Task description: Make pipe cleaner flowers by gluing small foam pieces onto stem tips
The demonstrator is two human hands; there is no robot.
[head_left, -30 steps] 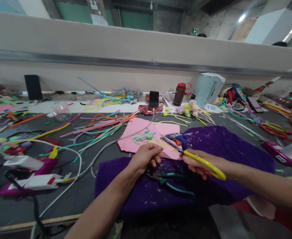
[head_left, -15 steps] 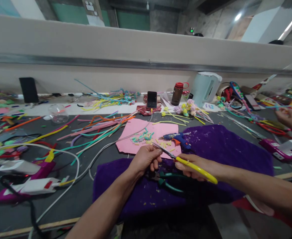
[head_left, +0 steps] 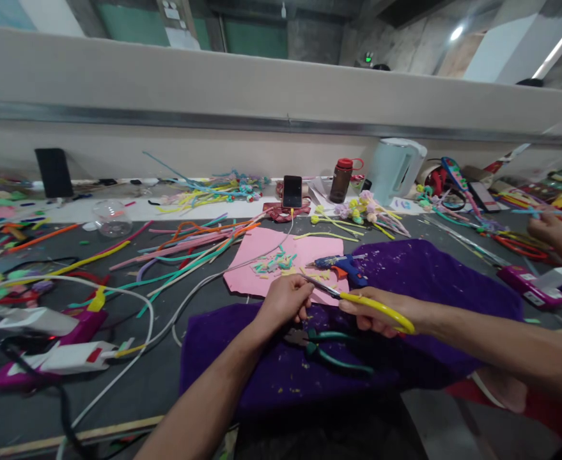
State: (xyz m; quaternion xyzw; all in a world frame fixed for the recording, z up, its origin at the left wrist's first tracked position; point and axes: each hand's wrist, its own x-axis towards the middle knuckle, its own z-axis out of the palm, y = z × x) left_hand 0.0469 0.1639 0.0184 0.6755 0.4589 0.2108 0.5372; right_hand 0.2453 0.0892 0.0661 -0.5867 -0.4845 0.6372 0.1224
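Over the purple cloth, at its far left edge, the scissors are held in the right hand, whose fingers are closed through the yellow handles; the blades are almost together and are pointed left toward the left hand; that hand is curled, its fingertips pressed together on something too small to be made out, just at the blade tips. Directly beyond the cloth's edge a pink sheet is laid on the counter, and small cut pieces in green and yellow are scattered on it; a blue glue gun is rested where the sheet and the cloth meet. On the cloth, just nearer than the two hands, green-handled pliers are laid flat. Left of the cloth, long fuzzy wires in pink, green and orange are spread across the counter, and a white cable is looped beside them. Far beyond the cloth, a phone, a brown bottle and a pale kettle are stood by the wall. Right of the cloth, another person's hand is seen above the counter.
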